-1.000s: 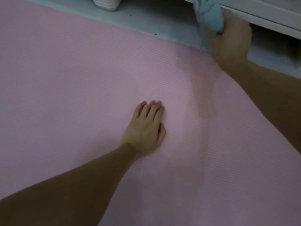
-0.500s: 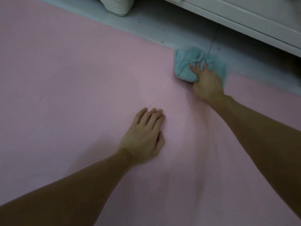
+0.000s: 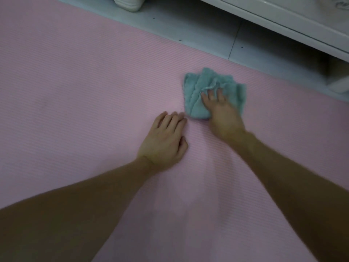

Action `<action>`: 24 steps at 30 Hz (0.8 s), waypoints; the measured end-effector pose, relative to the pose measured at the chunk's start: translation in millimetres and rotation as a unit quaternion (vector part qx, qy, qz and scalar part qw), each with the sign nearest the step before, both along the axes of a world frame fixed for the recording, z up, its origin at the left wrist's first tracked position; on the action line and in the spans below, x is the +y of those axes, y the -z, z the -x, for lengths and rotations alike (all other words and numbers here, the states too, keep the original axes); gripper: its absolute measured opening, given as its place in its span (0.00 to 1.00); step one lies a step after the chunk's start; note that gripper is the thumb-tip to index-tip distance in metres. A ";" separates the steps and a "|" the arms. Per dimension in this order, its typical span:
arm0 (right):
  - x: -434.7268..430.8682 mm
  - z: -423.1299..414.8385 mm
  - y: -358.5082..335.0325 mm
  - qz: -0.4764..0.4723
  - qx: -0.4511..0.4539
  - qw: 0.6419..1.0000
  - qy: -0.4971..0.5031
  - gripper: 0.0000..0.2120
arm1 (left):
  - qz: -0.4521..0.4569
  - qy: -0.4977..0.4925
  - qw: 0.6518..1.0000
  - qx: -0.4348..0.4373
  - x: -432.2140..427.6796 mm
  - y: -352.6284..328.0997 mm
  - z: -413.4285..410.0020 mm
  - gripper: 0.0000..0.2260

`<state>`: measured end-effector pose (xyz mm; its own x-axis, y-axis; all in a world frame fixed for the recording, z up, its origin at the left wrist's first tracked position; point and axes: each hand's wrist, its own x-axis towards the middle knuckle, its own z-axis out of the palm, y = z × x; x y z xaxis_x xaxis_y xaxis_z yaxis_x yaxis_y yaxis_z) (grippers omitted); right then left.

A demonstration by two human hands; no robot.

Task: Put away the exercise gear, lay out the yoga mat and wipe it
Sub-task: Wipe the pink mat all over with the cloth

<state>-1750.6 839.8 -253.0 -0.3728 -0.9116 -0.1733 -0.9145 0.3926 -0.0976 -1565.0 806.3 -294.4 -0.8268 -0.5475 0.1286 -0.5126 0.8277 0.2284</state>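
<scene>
Blur softens the right hand (image 3: 222,112), so its fingertips are hard to separate. It lies palm down on a crumpled teal cloth (image 3: 196,91) with its fingers stretched out and slightly apart, pressing the cloth rather than closing round it. The palm hides the near part of the cloth, and folds bunch up beyond the fingers. The left hand (image 3: 164,140) rests flat on the pink yoga mat (image 3: 75,91), fingers straight and close together, thumb tucked along its side, holding nothing. Its fingertips sit just beside the cloth's near corner. Both forearms run off the bottom of the frame.

The mat lies unrolled on a pale tiled floor (image 3: 188,27) and fills most of the view. Its far edge runs diagonally and its other edges are cut off. The cloth sits on the mat near that far edge. Beyond the strip of floor stands a white cabinet (image 3: 283,19), only its base showing. A white rounded object (image 3: 128,3) is cropped at the top. A pale shape (image 3: 340,85) at the right border is too dim to identify.
</scene>
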 end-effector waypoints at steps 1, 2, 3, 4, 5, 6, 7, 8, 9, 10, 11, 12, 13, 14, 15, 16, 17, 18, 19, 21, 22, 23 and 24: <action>10.5 -10.2 11.4 -0.005 0.008 1.000 -0.023 0.32 | 0.001 0.000 1.000 0.004 0.0 -0.4 -1.0 0.21; 21.4 -19.8 18.7 0.011 0.004 1.000 -0.024 0.32 | 0.003 0.001 1.000 0.011 0.4 0.1 -1.8 0.20; 31.1 -28.3 22.3 0.034 -0.010 0.999 -0.017 0.32 | 0.006 0.003 1.000 0.016 0.4 -0.1 -2.6 0.18; 39.9 -37.7 22.6 0.061 -0.024 0.998 -0.017 0.32 | 0.008 0.008 1.000 0.015 -0.1 0.0 -3.4 0.18; 50.0 -48.6 21.4 0.077 -0.040 0.996 -0.022 0.33 | 0.007 0.018 1.000 0.003 -0.4 -0.8 -4.1 0.19; 63.2 -60.2 20.2 0.089 -0.052 0.994 -0.030 0.32 | 0.004 0.032 0.999 -0.015 -1.0 -0.7 -4.6 0.20; 78.2 -72.6 20.2 0.098 -0.056 0.993 -0.036 0.30 | 0.001 0.045 0.998 -0.041 -1.5 -1.9 -4.9 0.22; 93.3 -85.3 21.4 0.100 -0.058 0.993 -0.039 0.27 | 0.001 0.055 0.996 -0.070 -2.3 -2.1 -5.3 0.25; 105.8 -96.4 22.1 0.098 -0.056 0.993 -0.040 0.26 | 0.000 0.060 0.993 -0.102 -2.3 -2.2 -5.9 0.28; 114.1 -103.3 22.9 0.093 -0.051 0.993 -0.044 0.26 | 0.004 0.062 0.990 -0.124 -1.2 -2.2 -6.7 0.30; 117.3 -105.4 24.2 0.095 -0.046 0.993 -0.048 0.26 | 0.007 0.063 0.989 -0.134 0.0 -4.2 -7.4 0.30; 116.4 -104.1 24.8 0.099 -0.038 0.993 -0.050 0.26 | 0.004 0.064 0.989 -0.135 1.1 -5.3 -7.4 0.30; 114.2 -102.3 25.5 0.096 -0.034 0.994 -0.050 0.27 | -0.004 0.060 0.990 -0.129 3.3 -8.9 -8.5 0.30; 111.9 -101.7 24.0 0.091 -0.034 0.994 -0.050 0.28 | -0.018 0.052 0.992 -0.112 7.3 -13.6 -12.2 0.29; 109.5 -101.4 20.8 0.086 -0.040 0.994 -0.048 0.30 | -0.031 0.037 0.996 -0.081 13.4 -18.6 -18.7 0.27; 108.3 -100.9 16.9 0.077 -0.053 0.995 -0.040 0.31 | -0.045 0.016 0.998 -0.042 21.1 -21.3 -27.5 0.24; 108.1 -102.4 12.1 0.064 -0.074 0.995 -0.024 0.32 | -0.060 0.003 0.998 -0.015 31.0 -21.5 -38.8 0.23; 108.5 -105.4 8.5 0.053 -0.096 0.994 -0.007 0.33 | -0.066 0.005 0.998 -0.003 41.7 -18.7 -51.4 0.23; 109.2 -109.3 6.5 0.051 -0.111 0.992 0.005 0.33 | -0.067 0.017 0.998 -0.004 50.5 -14.9 -63.2 0.23; 115.8 -121.7 4.9 0.062 -0.113 0.992 0.016 0.34 | -0.065 0.051 0.997 -0.002 61.0 -5.6 -80.9 0.23; 122.0 -129.6 7.0 0.071 -0.107 0.992 0.011 0.34 | -0.063 0.064 0.996 0.007 60.8 -0.7 -85.1 0.23; 130.8 -139.0 9.8 0.079 -0.105 0.991 0.003 0.32 | -0.063 0.076 0.995 0.010 59.1 2.9 -86.7 0.23; 141.2 -149.6 11.3 0.084 -0.109 0.991 -0.005 0.30 | -0.060 0.086 0.994 0.007 57.9 5.7 -87.8 0.24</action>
